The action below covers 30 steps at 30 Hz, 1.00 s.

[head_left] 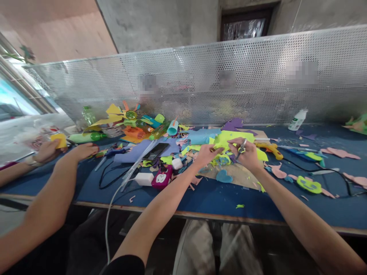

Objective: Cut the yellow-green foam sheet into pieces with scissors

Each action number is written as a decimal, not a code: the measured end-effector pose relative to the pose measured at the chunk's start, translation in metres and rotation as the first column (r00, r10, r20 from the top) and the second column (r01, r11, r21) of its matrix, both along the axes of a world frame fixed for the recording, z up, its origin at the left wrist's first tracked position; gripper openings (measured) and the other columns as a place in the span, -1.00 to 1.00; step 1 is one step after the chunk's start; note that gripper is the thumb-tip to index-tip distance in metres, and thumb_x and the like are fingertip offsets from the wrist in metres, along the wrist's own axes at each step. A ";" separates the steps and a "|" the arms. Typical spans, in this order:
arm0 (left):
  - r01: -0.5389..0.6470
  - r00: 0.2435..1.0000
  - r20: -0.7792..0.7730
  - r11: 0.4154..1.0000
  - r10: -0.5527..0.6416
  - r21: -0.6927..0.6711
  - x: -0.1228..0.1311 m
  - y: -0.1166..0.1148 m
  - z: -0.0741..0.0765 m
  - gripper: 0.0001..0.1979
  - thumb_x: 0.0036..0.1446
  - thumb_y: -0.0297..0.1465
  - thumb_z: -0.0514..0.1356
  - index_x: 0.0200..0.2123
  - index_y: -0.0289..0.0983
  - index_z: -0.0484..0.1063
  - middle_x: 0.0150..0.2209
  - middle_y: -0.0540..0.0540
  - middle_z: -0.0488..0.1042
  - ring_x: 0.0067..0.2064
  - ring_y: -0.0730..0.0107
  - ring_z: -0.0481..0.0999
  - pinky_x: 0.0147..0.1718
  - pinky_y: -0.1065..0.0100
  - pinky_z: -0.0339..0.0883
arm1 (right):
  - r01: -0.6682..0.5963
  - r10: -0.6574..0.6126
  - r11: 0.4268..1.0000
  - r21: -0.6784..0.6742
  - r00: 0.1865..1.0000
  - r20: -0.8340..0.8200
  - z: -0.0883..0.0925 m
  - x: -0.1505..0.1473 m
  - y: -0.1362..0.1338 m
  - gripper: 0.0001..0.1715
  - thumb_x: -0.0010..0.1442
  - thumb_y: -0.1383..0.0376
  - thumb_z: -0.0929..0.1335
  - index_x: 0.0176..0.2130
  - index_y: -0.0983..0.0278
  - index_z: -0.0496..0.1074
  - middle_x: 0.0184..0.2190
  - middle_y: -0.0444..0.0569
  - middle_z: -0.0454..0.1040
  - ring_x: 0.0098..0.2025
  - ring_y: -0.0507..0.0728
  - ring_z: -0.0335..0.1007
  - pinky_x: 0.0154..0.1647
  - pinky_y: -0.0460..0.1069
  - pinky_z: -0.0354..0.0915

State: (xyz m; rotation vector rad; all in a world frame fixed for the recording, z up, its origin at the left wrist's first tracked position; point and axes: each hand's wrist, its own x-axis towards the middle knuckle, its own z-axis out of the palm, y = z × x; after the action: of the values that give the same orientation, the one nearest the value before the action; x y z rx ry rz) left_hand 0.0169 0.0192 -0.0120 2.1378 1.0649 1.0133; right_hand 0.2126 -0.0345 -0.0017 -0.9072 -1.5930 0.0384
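My left hand (pixel 208 154) is closed, its thumb and fingertips pinching the edge of a lime-green sheet (pixel 237 138) above the middle of the table. Close on its right, my right hand (pixel 247 154) is curled around small scissors (pixel 242 147), whose grey handle shows between the fingers; the blades are hard to make out. Below both hands lie lime cut-outs (pixel 225 159) and a blue heart-shaped piece (pixel 224 176) on a brown sheet (pixel 243 179). A yellow glue gun (pixel 271 150) rests just right of my right hand.
A person on the left has a hand (pixel 48 151) on a yellow piece. A magenta charger block (pixel 162 177), white adapter (pixel 144 179) and dark phone (pixel 156 151) lie left of my left forearm. Black cable (pixel 315 170) crosses the right side. A white bottle (pixel 297 120) stands by the perforated metal screen (pixel 200 88).
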 end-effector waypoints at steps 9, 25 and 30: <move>-0.005 0.988 -0.148 0.955 0.051 0.296 -0.001 0.001 -0.003 -0.50 0.26 -0.06 0.21 -0.60 -0.27 0.37 -0.58 -0.05 0.38 -0.48 0.38 0.28 -0.42 0.33 0.04 | -0.011 0.025 0.996 -0.085 0.987 0.158 -0.012 0.002 0.010 -0.65 0.11 0.41 0.39 -0.09 0.17 0.59 -0.15 0.07 0.64 -0.18 0.25 0.59 -0.19 0.09 0.45; -0.035 0.998 0.055 0.991 0.028 0.128 0.008 -0.011 0.007 -0.41 0.22 0.15 0.14 -0.49 -0.26 0.48 -0.46 -0.10 0.51 -0.36 0.28 0.45 -0.35 0.32 0.24 | -0.176 0.023 0.911 -0.372 0.923 -0.383 -0.008 -0.004 0.015 -0.63 -0.01 0.16 0.50 -0.20 0.29 0.62 -0.33 0.07 0.64 -0.39 0.18 0.55 -0.36 0.04 0.43; -0.041 0.998 0.049 0.983 0.033 0.177 0.007 -0.009 0.005 -0.46 0.23 0.12 0.17 -0.42 -0.26 0.54 -0.39 -0.12 0.57 -0.31 0.23 0.53 -0.29 0.30 0.30 | -0.166 -0.005 0.887 -0.431 0.930 -0.368 -0.009 -0.003 0.016 -0.64 0.01 0.12 0.49 -0.24 0.30 0.64 -0.42 0.03 0.62 -0.50 0.13 0.46 -0.41 0.02 0.39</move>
State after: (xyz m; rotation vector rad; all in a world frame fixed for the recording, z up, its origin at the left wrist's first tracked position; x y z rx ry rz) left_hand 0.0243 0.0103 -0.0070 2.2305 1.0295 1.2096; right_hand 0.2093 -0.0183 -0.0103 -1.1170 -1.2895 0.6329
